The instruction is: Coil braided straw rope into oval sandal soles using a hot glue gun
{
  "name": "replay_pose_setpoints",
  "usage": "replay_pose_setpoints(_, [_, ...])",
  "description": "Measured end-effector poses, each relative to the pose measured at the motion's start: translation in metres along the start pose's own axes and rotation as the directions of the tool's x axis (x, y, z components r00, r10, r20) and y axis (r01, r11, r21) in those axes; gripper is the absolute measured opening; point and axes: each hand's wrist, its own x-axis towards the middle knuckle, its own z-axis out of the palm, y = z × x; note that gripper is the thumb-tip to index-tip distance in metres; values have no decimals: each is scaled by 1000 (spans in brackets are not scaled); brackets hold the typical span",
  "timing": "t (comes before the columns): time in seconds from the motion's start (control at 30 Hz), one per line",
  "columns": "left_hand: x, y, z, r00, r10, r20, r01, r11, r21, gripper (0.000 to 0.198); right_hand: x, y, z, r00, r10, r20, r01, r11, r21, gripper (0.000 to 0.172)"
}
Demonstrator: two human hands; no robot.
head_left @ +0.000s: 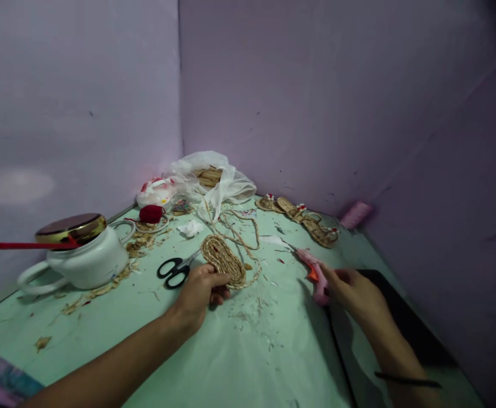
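Note:
My left hand (203, 289) is closed on the near edge of an oval coil of braided straw cord (221, 258), thumb on top. A loose tail of cord (254, 241) runs from the coil across the table in loops. Black-handled scissors (178, 269) lie just left of the coil, their blade tips hidden behind it. On the right, my right hand (356, 294) has its fingertips at the back of a pink hot glue gun (315, 272) with an orange trigger. The gun's nozzle points away to the upper left, and its black cord trails down toward me.
At left stands a white pot (90, 263) with a gold-rimmed lid (72, 229) and a red stick. Behind are red yarn (152, 213) and a plastic bag (231, 181) of straw. Small woven sandals (320, 231), a pink spool (356, 215) and a dark panel (413, 323) are at right.

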Motion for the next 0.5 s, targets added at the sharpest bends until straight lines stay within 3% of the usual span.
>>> replay_pose_setpoints(0.17, [3, -2, -2, 1000, 11, -5, -11, 1000, 20, 16, 15, -8, 8, 991, 44, 123, -34, 996, -79, 40])
replay_pose_setpoints(0.4, [6, -5, -3, 1000, -11, -12, 11, 999, 53, 17, 6, 11, 15, 983, 148, 111, -154, 987, 48, 24])
replay_pose_setpoints(0.5, [6, -6, -3, 1000, -12, -11, 13, 998, 60, 15, -4, 17, 15, 981, 164, 100, -175, 977, 119, 27])
